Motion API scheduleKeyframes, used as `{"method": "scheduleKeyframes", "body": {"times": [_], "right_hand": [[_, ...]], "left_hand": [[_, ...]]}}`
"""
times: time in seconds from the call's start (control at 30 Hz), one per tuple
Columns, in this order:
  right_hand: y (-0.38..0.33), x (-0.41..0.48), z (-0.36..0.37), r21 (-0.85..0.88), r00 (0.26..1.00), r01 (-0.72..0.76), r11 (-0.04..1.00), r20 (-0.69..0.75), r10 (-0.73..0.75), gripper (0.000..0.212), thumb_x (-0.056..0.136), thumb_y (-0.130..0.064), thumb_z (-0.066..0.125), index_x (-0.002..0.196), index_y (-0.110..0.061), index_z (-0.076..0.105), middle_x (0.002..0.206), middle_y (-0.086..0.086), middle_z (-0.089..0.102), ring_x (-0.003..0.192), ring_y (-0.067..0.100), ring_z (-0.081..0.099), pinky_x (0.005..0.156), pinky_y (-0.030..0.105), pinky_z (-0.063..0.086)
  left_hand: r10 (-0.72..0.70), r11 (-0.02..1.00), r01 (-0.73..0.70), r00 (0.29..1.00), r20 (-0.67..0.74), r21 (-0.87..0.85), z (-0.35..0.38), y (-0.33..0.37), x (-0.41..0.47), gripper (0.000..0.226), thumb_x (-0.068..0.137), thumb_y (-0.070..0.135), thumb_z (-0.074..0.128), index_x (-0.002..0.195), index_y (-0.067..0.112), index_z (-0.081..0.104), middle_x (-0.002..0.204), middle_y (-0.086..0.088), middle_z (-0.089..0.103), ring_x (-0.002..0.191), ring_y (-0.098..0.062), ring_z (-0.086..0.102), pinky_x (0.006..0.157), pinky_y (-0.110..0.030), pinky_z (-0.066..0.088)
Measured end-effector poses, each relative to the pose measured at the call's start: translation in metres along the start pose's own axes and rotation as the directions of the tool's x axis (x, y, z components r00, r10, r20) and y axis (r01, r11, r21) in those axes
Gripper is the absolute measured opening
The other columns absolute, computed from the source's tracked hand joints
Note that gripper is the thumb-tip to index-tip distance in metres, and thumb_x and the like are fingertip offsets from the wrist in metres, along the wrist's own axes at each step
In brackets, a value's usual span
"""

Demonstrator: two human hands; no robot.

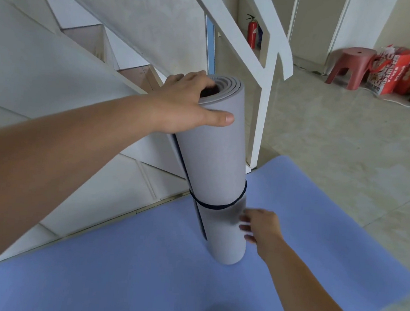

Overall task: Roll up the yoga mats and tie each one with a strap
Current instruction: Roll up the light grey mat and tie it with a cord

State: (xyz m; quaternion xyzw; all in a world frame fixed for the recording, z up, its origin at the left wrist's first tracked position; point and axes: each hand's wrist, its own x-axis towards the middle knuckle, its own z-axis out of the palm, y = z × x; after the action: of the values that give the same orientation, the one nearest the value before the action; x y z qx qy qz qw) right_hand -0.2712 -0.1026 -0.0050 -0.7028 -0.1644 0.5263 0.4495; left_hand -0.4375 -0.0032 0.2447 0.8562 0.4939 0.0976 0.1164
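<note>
A rolled grey yoga mat (219, 156) stands upright on end, on a flat blue yoga mat (141, 260) spread over the floor. A dark strap (219, 206) circles the roll low down. My left hand (190, 105) grips the roll's top end, fingers hooked into the open core and thumb across the outer wall. My right hand (258, 225) is at the roll's lower right side, just below the strap; it is blurred, and its fingers touch the roll.
A white staircase with railing (267, 69) rises at the left and behind the roll. Beige floor tiles (334, 146) lie to the right. A red plastic stool (350, 66), red bags (397, 72) and a fire extinguisher (252, 34) stand at the far wall.
</note>
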Motion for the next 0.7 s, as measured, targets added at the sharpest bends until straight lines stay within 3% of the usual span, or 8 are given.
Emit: {"method": "scheduleKeyframes", "body": {"times": [0.1,0.13,0.2,0.27,0.37,0.47,0.6,0.7], "right_hand": [[-0.023,-0.007,0.000,-0.004,0.928,0.367,0.930,-0.062,-0.367,0.047,0.093,-0.013,0.058,0.138,-0.021,0.050,0.126,-0.009,0.057,0.116,0.012,0.056,0.095,0.033,0.046],[-0.027,-0.014,0.004,-0.020,0.862,0.506,0.862,0.010,-0.506,0.059,0.091,-0.014,0.063,0.143,-0.028,0.042,0.134,-0.017,0.050,0.124,0.004,0.048,0.101,0.027,0.042],[-0.026,-0.023,0.016,-0.037,0.755,0.642,0.766,0.203,-0.623,0.073,0.081,-0.017,0.078,0.137,-0.040,0.038,0.134,-0.029,0.049,0.125,-0.007,0.045,0.099,0.016,0.042],[-0.015,-0.020,0.024,-0.093,0.755,0.646,0.758,0.226,-0.615,0.075,0.072,-0.025,0.086,0.128,-0.044,0.040,0.125,-0.028,0.054,0.118,-0.003,0.052,0.086,0.017,0.048],[-0.011,-0.013,0.023,-0.141,0.813,0.579,0.803,0.172,-0.556,0.066,0.070,-0.030,0.088,0.115,-0.048,0.043,0.112,-0.032,0.056,0.104,-0.003,0.055,0.072,0.015,0.045],[-0.012,-0.007,0.020,-0.180,0.827,0.560,0.809,0.184,-0.531,0.074,0.067,-0.031,0.090,0.124,-0.044,0.044,0.118,-0.029,0.055,0.106,0.000,0.054,0.078,0.020,0.045],[-0.032,-0.017,0.009,-0.181,0.837,0.538,0.824,0.232,-0.496,0.096,0.051,-0.050,0.092,0.134,-0.042,0.043,0.130,-0.021,0.054,0.121,0.007,0.053,0.096,0.035,0.050],[-0.076,-0.044,-0.010,0.027,0.738,0.616,0.787,0.329,-0.589,0.080,0.065,-0.035,0.084,0.135,-0.036,0.046,0.130,-0.017,0.060,0.124,0.006,0.055,0.092,0.022,0.051]], "left_hand": [[-0.038,0.998,0.037,0.999,-0.023,-0.052,0.001,-0.004,0.002,0.087,0.075,0.076,0.063,0.146,0.033,0.037,0.144,0.010,0.041,0.139,-0.016,0.027,0.110,-0.036,0.030],[-0.056,0.997,0.054,0.998,-0.025,-0.064,0.001,-0.002,0.002,0.090,0.076,0.075,0.063,0.149,0.032,0.032,0.145,0.009,0.039,0.140,-0.016,0.025,0.109,-0.035,0.029],[-0.068,0.997,0.066,0.997,-0.023,-0.042,0.000,0.003,0.003,0.097,0.078,0.075,0.059,0.155,0.031,0.021,0.153,0.005,0.033,0.144,-0.017,0.019,0.110,-0.036,0.025],[-0.064,0.998,0.063,0.998,-0.017,-0.009,0.000,0.008,0.002,0.096,0.081,0.076,0.054,0.158,0.031,0.016,0.160,0.005,0.025,0.148,-0.018,0.013,0.115,-0.038,0.020],[-0.070,0.998,0.070,0.998,0.002,-0.003,0.001,0.013,0.001,0.093,0.085,0.077,0.045,0.159,0.030,0.014,0.163,0.007,0.018,0.150,-0.018,0.008,0.117,-0.040,0.017],[-0.074,0.997,0.074,0.997,0.000,-0.015,0.000,0.016,0.001,0.090,0.088,0.078,0.037,0.159,0.028,0.013,0.164,0.007,0.016,0.150,-0.020,0.006,0.118,-0.041,0.015],[-0.046,0.998,0.046,0.999,0.010,-0.053,0.007,0.028,0.006,0.077,0.095,0.072,0.026,0.157,0.026,0.021,0.163,0.005,0.017,0.149,-0.018,0.007,0.118,-0.043,0.016],[-0.033,0.998,0.033,0.999,0.007,-0.062,0.012,0.042,0.012,0.062,0.104,0.053,0.022,0.155,0.019,0.027,0.162,-0.001,0.020,0.149,-0.021,0.009,0.117,-0.041,0.016]]}}
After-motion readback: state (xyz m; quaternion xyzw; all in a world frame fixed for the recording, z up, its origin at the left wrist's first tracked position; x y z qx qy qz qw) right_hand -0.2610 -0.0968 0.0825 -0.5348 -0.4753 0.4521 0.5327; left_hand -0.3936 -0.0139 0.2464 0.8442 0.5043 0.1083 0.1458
